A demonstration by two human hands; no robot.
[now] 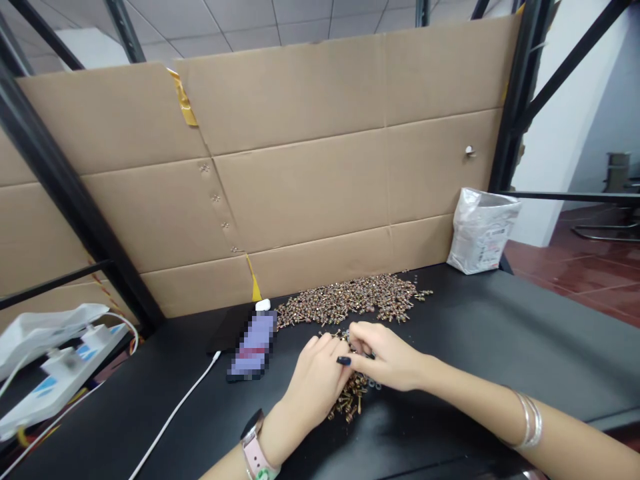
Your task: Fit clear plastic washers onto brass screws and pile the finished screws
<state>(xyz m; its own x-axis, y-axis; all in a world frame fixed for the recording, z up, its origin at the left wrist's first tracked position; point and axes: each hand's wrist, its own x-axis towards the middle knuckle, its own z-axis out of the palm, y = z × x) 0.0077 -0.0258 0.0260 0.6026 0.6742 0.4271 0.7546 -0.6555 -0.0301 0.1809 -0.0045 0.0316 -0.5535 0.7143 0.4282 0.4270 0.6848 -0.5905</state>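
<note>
My left hand (320, 377) and my right hand (387, 357) meet over the black tabletop, their fingers curled in against each other. Whatever sits between the fingertips is hidden by the hands. Beneath and in front of them lies a small pile of brass-coloured screws (350, 403), partly covered by my hands. A few small grey washers (373, 384) lie at the right side of this pile, just under my right hand. Farther back, a large heap of similar screws (345, 299) spreads along the foot of the cardboard wall.
A phone with a blurred screen (254, 347) and a white cable (175, 410) lie left of my hands. At far left is a white power strip (65, 380) with plugs. A plastic-wrapped package (483, 233) stands at the back right. A cardboard wall (310, 180) closes the back.
</note>
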